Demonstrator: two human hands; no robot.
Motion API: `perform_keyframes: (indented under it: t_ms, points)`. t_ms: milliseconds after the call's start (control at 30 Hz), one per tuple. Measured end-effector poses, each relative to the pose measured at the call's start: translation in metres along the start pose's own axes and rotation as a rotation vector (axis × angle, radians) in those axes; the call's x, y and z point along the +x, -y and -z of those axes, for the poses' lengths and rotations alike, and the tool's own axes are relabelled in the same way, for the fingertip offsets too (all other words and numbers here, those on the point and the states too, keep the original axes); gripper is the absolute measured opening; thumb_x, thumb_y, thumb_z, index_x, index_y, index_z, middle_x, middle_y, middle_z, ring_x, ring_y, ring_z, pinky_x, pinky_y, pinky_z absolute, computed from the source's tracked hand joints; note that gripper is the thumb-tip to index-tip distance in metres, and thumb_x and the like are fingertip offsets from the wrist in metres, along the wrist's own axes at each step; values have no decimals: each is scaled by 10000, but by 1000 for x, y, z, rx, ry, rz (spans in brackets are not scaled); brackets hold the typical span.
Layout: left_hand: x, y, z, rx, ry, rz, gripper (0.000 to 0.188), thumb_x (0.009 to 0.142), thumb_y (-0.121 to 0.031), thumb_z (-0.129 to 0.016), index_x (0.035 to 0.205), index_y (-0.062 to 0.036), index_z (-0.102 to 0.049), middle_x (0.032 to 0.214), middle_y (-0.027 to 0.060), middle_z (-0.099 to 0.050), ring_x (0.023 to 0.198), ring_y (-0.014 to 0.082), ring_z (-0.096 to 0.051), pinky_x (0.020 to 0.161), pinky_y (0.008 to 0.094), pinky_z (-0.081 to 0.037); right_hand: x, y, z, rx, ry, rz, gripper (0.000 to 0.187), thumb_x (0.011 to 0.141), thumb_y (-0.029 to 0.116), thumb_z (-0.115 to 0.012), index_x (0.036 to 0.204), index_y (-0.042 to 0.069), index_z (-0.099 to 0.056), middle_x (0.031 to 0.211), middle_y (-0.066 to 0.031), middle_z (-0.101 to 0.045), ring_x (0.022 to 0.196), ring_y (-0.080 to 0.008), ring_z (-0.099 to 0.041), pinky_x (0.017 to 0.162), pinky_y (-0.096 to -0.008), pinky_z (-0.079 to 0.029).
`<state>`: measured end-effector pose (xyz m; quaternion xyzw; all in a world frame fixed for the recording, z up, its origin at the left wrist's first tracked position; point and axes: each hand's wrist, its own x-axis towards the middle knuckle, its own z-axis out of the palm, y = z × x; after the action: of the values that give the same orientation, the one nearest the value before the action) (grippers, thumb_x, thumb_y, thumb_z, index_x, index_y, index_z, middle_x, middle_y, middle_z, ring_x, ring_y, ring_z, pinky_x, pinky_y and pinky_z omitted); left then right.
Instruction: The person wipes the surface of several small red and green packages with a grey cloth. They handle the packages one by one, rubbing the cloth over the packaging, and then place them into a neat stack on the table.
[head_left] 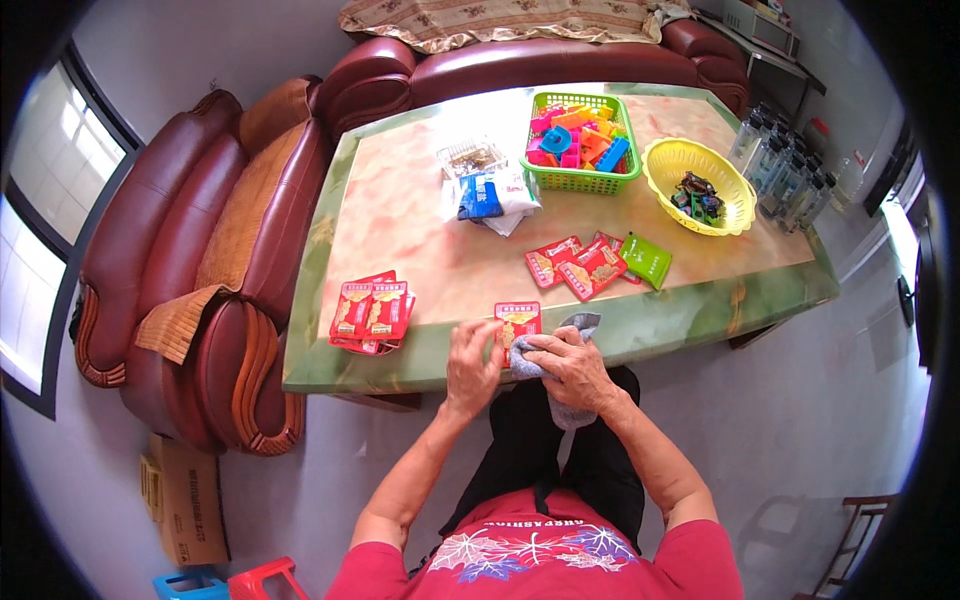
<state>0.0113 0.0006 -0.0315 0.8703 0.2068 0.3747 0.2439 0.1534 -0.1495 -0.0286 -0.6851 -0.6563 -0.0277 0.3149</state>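
Observation:
A red packet [518,316] lies flat at the near edge of the table, between my two hands. My left hand [472,366] is beside the packet's left edge, its fingers loosely bent and apart; whether they touch the packet is unclear. A grey cloth [572,414] is bunched in my right hand [578,370], which presses over the packet's lower right side. Part of the cloth hangs below the table edge. To the left sits a stack of red packets [372,312]. Farther right, several red packets [592,268] overlap loosely, with a green packet [646,261] beside them.
A green basket [585,181] of colourful plastic pieces stands toward the back, near a yellow bowl [700,160] of small items. Blue-and-white bags [497,196] and a clear tray [470,157] lie left of the basket. Several bottles [785,170] line the right edge. Sofas [200,220] border the table.

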Motion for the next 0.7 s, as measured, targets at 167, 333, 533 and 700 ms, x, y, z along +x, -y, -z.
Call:
perform_keyframes:
  t_ms: [167, 333, 533, 700]
  points:
    - [52, 15, -20, 199, 269, 80, 389, 791, -276, -724, 1115, -72, -656, 1085, 161, -583, 1032, 338, -547, 914, 431, -453, -2, -2, -1, -56, -24, 45, 412, 676, 126, -725, 1080, 190, -677, 1241, 51, -606, 1082, -236, -527, 871, -418, -456]
    - [80, 20, -16, 137, 594, 375, 352, 722, -373, -759, 916, -83, -708, 979, 147, -667, 939, 320, -637, 816, 442, -510, 0, -3, 3, -98, 3, 68, 400, 688, 136, -712, 1080, 201, -675, 1236, 56, -607, 1081, -233, -526, 876, -428, -445]
    - [55, 41, 9, 20, 446, 496, 380, 765, -379, -741, 891, -22, -711, 764, 147, -702, 746, 262, -699, 677, 399, -548, 3, -14, 6, -22, -44, -25, 390, 701, 113, -685, 1084, 187, -664, 1220, 27, -612, 1055, -256, -546, 860, -417, -460]
    - [21, 26, 27, -476, 217, 834, 251, 928, -224, -655, 908, 24, -689, 728, 67, -689, 579, 115, -669, 406, 217, -493, 28, 0, -8, -90, -363, -386, 371, 778, 135, -659, 1140, 68, -614, 1108, -110, -617, 1000, -327, -550, 841, -439, -484]
